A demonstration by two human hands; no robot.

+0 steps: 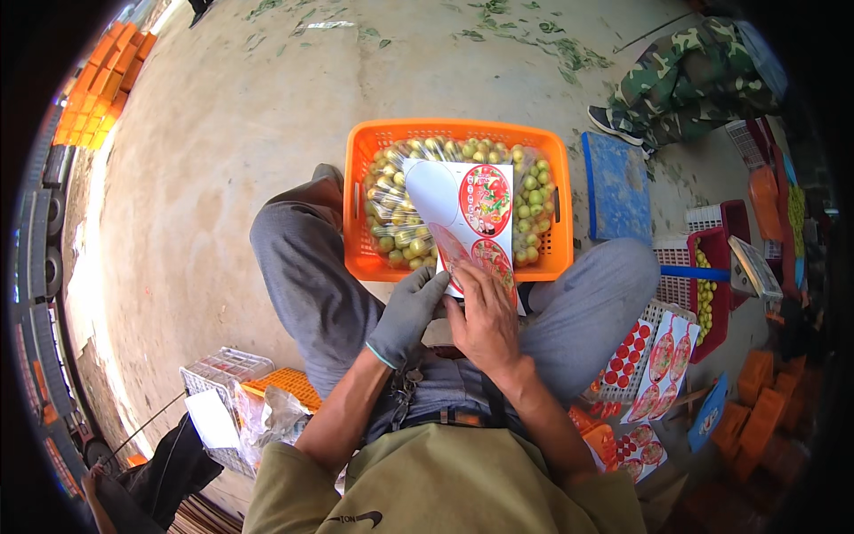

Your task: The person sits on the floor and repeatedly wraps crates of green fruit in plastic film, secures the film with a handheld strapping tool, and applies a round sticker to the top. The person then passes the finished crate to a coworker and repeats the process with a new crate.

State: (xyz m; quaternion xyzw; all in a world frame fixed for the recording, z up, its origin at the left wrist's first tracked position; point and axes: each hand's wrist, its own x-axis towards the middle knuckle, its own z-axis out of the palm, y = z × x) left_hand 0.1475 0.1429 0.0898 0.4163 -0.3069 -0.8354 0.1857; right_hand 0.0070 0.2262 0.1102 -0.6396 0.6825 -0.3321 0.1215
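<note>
My left hand [407,317], in a grey glove, pinches the lower left edge of a sheet of round red labels [486,200] between thumb and fingers. The bare fingers of my right hand [485,314] lie on the sheet's lower part, at a red label that looks partly lifted; whether they grip it is hidden. One oval on the sheet's upper left is blank. Behind the sheet, between my knees, an orange plastic crate [460,125] holds round green fruit [534,197] under clear plastic film [390,193].
A blue flat box [617,187] lies right of the crate, near a person in camouflage trousers [694,80]. More label sheets [667,360] rest by my right knee. Pale crates [227,370] stand at lower left, near another person [167,474]. Orange crates [100,87] are stacked far left.
</note>
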